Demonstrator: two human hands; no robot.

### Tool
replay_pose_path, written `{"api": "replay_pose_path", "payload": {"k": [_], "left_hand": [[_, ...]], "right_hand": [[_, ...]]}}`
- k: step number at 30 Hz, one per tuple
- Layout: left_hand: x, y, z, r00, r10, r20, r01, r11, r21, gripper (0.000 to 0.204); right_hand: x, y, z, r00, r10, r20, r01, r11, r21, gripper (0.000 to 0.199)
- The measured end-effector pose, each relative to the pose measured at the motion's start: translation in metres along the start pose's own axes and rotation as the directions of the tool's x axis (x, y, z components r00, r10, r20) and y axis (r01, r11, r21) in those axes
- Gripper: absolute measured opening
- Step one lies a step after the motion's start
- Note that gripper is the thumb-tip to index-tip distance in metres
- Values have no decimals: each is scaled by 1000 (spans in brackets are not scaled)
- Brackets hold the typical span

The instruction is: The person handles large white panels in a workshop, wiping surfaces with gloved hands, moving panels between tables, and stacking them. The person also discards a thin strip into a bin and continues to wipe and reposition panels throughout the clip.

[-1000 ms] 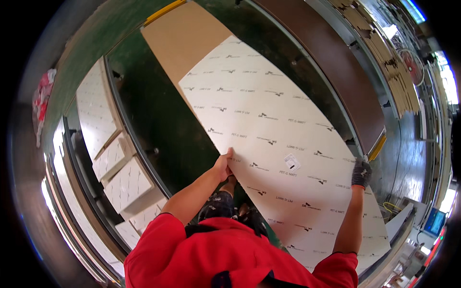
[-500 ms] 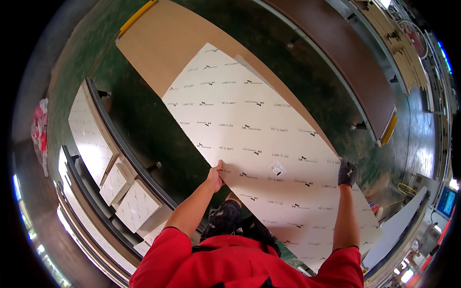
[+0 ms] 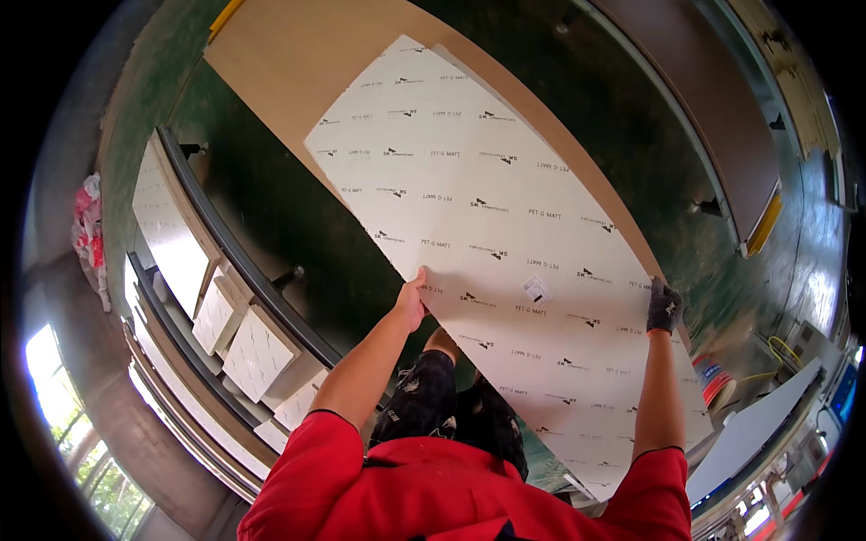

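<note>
A large white board (image 3: 451,185), covered in a repeated dark print and bearing a small white label (image 3: 537,289), stretches away from my body at a slant. Its far part overlaps a brown board (image 3: 280,63); whether the two touch there I cannot tell. My bare left hand (image 3: 414,300) grips the white board's left edge, thumb on top and fingers hidden beneath. On the opposite edge, my right hand (image 3: 663,307) in a dark glove is closed around the rim. The near end reaches back beside my right forearm.
Along the left runs a dark-edged rail (image 3: 244,261) beside stacked white panels (image 3: 262,352). A long dark brown board (image 3: 699,99) lies on a metal frame at the far right. Near the right edge are a red-and-blue bucket (image 3: 713,380) and a grey-white panel (image 3: 753,428).
The white board has shifted forward, farther over the brown board, with both hands still gripping it. My view has also shifted somewhat, and more of the bucket shows.
</note>
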State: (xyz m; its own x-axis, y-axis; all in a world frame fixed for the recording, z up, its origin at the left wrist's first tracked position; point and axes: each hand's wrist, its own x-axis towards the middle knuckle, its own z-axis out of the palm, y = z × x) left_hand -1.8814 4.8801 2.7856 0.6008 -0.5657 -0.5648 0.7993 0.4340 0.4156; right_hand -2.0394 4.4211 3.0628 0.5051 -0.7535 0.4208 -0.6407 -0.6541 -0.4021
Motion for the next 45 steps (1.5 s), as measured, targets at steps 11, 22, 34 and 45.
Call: {"api": "replay_pose_path", "payload": {"k": [11,22,34,45], "left_hand": [[10,-17,-7,991,-108,-78,126,947,295,74],[-2,-25,39,942,330,-56,-130,515,847,71],[42,187,29,681,721,129,161,-320,934,107],[9,163,88,765,614,196,274,-586,763,111]], "right_hand": [[5,38,32,991,7,137,-10,1000,22,50],[-116,166,179,872,-222,436,85,946,312,31],[-153,-131,127,688,-588,425,635,772,41,57],[-87,-450,225,293,-943,157,938,315,142,53]]}}
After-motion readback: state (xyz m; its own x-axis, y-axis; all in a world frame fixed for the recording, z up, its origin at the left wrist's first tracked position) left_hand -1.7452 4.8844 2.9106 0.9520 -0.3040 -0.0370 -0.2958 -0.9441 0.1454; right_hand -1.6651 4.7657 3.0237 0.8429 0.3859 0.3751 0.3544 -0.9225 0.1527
